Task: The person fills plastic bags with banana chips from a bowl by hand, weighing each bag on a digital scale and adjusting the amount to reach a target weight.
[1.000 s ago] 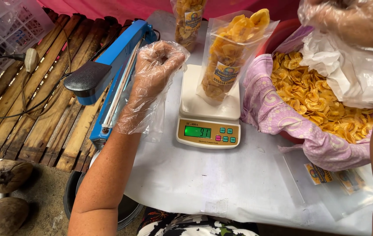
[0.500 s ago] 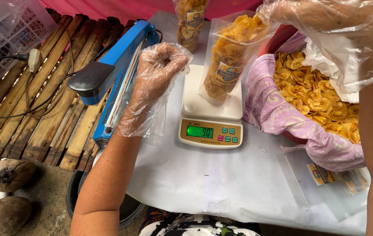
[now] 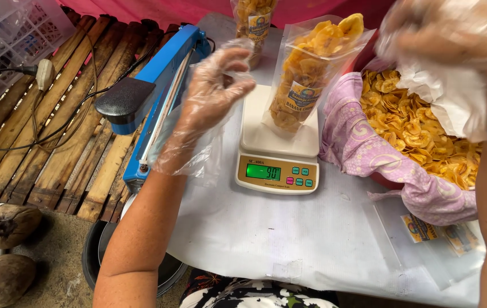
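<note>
While the left hand (image 3: 212, 94) hovered in its loose clear plastic glove, fingers curled with thumb and forefinger nearly meeting, it grasped nothing. Just right of it stood an open clear bag of yellow banana chips (image 3: 306, 74), upright on the white kitchen scale (image 3: 277, 151), an oval label low on its front and a green display below. Left of that hand lay the blue heat sealer (image 3: 158, 85) on wooden slats (image 3: 43, 148). Beyond it stood a second labelled chip bag (image 3: 253, 23). The right hand (image 3: 449, 45), gloved and blurred at the upper edge, clutched crumpled plastic over a basin of chips (image 3: 420, 131) lined with purple cloth (image 3: 363, 148). Below it lay flat empty labelled bags (image 3: 437, 231).
</note>
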